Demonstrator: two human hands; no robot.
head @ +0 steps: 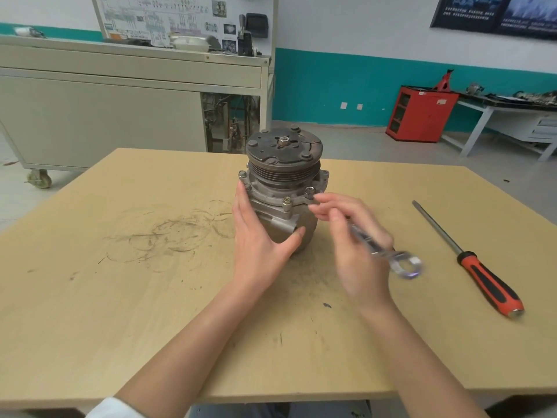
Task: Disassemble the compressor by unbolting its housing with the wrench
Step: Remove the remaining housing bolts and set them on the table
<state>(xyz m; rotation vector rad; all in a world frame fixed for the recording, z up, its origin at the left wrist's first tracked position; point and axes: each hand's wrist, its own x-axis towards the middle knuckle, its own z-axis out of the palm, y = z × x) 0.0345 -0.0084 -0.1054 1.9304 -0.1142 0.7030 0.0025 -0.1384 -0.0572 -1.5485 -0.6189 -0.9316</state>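
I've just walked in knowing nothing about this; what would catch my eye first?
A grey metal compressor with a dark round pulley stands upright on the pale wooden table, the left hand steadying its side. The right hand holds a shiny steel wrench at a housing bolt; a red-and-black-handled screwdriver lies to its right.

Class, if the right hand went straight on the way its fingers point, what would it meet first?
Likely the bolt on the flange of the compressor: the right hand, holding the wrench, points up-left at it. Blur leaves depth unclear.
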